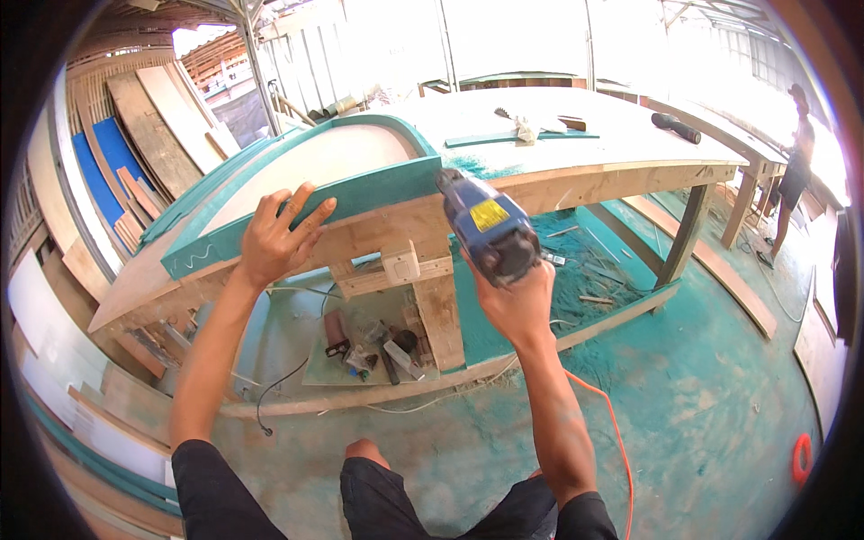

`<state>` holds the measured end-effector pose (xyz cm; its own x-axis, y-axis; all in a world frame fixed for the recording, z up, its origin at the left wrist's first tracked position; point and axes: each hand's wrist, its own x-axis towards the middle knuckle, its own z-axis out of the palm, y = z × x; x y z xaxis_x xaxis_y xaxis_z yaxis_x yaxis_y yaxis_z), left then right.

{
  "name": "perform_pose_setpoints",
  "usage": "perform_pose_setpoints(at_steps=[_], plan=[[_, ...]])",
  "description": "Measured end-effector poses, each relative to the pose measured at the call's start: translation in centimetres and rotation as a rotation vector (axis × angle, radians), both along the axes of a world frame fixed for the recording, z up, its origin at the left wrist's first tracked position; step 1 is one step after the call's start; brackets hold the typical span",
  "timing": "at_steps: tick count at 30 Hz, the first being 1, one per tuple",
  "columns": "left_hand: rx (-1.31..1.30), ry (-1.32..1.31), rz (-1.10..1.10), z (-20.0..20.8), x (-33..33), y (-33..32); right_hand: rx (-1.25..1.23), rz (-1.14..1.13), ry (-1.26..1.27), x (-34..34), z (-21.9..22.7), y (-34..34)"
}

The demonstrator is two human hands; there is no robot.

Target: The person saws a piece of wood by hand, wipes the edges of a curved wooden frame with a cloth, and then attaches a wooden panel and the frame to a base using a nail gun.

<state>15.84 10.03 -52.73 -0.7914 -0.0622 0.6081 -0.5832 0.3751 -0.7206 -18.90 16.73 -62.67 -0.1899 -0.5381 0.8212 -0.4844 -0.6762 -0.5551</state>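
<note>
Floor: grey with teal dust [702,414], below both your right hand [517,306] and your left hand [274,238]
Workbench: wooden, pale-topped [630,144], ahead of both your grips, its front rail just beyond the right one
Leaning boards: wood and blue sheets [171,126], well to the left of your left-hand grip
Curved piece: teal rim [405,126] arching round a pale panel [315,166], on the bench beyond your left hand
Teal board: straight length [378,191] at the near edge of the curved piece, reaching from your left fingers toward the tool in your right
Orange cord: on the floor [621,450], right of your right forearm; you cannot tell from here where its upper end goes
Power tool: dark blue body, yellow label [490,225], in your right grip, nose at the right end of the teal board; contact unclear
Right grip: closed round the power tool's rear
Left grip: fingers loosely spread on the teal board's front face; thumb hidden, so you cannot tell whether it pinches
Second tool: black, cylindrical [677,128], lying on the bench beyond and right of your right grip
Wall-type box: small, white [401,266], on the bench front between your two grips
</note>
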Motion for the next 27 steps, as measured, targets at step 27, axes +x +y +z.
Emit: perform_pose_setpoints(at_steps=[27], plan=[[-0.025, -0.008, 0.059, -0.4, 0.0, 0.8, 1.031, 0.3, -1.112, 1.8, -40.5, 15.9]])
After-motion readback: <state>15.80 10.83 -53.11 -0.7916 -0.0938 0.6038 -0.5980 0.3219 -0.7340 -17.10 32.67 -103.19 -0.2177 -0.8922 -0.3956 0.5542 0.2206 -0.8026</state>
